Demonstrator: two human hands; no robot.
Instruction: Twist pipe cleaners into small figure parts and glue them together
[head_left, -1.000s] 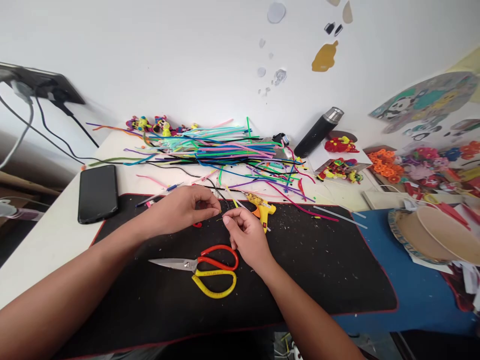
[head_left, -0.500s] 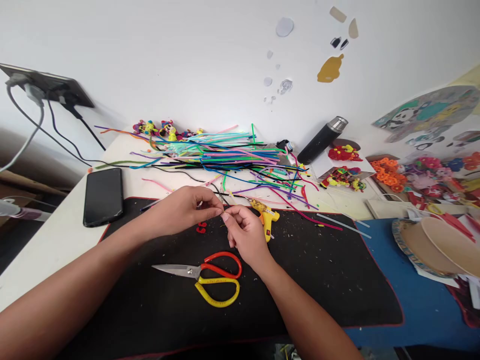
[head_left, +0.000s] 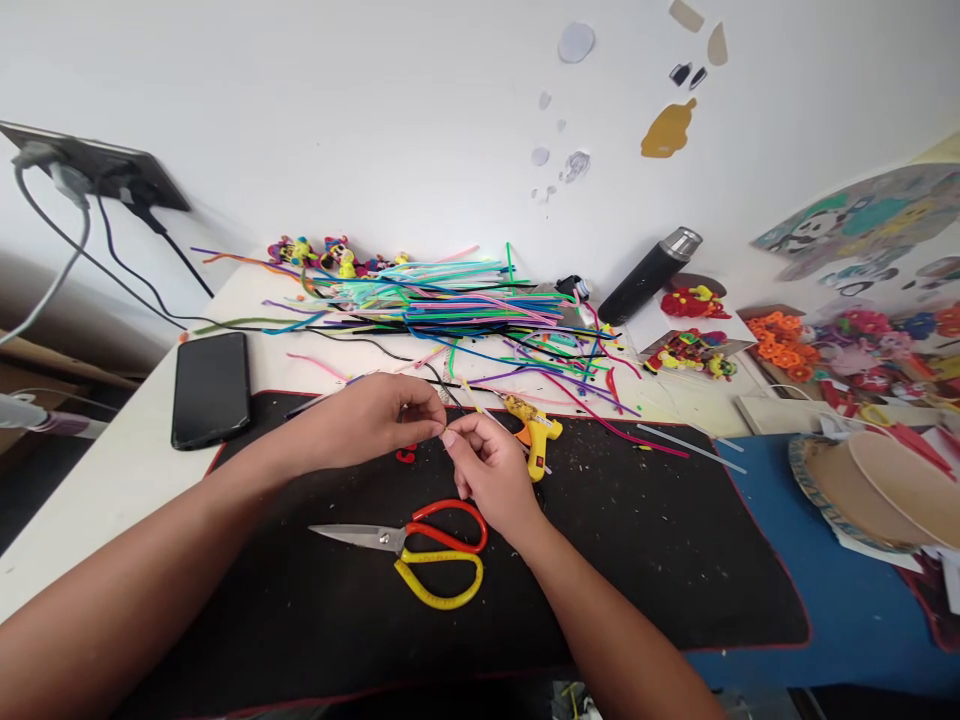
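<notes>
My left hand (head_left: 379, 420) and my right hand (head_left: 491, 465) meet fingertip to fingertip over the black mat (head_left: 622, 560). Both are closed in a pinch, and whatever sits between the fingertips is too small to name. Partly behind my left hand lies a small red curled piece (head_left: 406, 456). A yellow glue gun (head_left: 537, 438) rests just beyond my right hand. Nearer to me, scissors (head_left: 405, 545) with one red and one yellow handle lie on the mat, blades pointing left.
A heap of coloured pipe cleaners (head_left: 465, 305) spreads along the wall. At the left is a black phone (head_left: 211, 390); at the back right, a black flask (head_left: 649, 277). Clear glue sticks (head_left: 690, 446) lie at the mat's right edge. Small figures (head_left: 337, 255) stand at the back left.
The whole view has shifted slightly. My hands stay pinched together in nearly the same place, and the left one now covers more of the red piece.
</notes>
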